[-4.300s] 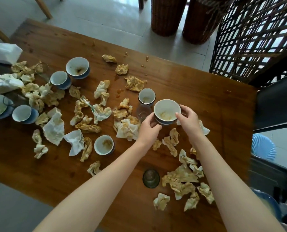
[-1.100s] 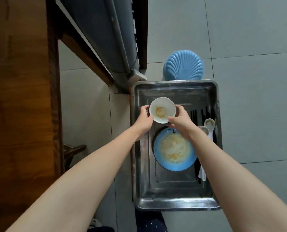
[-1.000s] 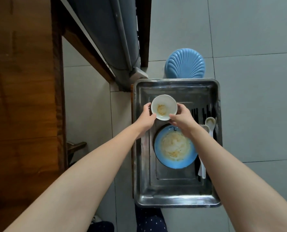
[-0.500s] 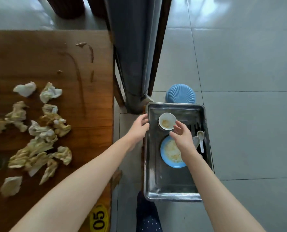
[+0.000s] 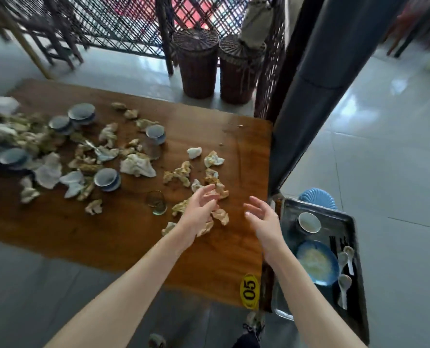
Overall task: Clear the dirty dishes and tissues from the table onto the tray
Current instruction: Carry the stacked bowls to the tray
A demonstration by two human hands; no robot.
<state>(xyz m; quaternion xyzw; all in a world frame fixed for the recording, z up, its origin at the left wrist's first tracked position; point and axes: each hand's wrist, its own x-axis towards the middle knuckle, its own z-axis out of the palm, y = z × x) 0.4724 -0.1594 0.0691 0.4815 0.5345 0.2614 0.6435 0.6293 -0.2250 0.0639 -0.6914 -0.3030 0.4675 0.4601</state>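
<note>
Both hands hover over the right end of the table, fingers loosely spread, gripping nothing: the left hand above crumpled tissues, the right hand nearer the table's edge. Blue bowls litter the table's left half. Beyond its right edge sits the tray, holding a white bowl.

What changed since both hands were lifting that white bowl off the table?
The white bowl went from the table to the tray and now sits beyond the blue plate. Both hands released it: the left hand and right hand are back over the table, open and empty. Unchanged: plate and spoons on the tray, and the other bowls and tissues on the table.
</note>
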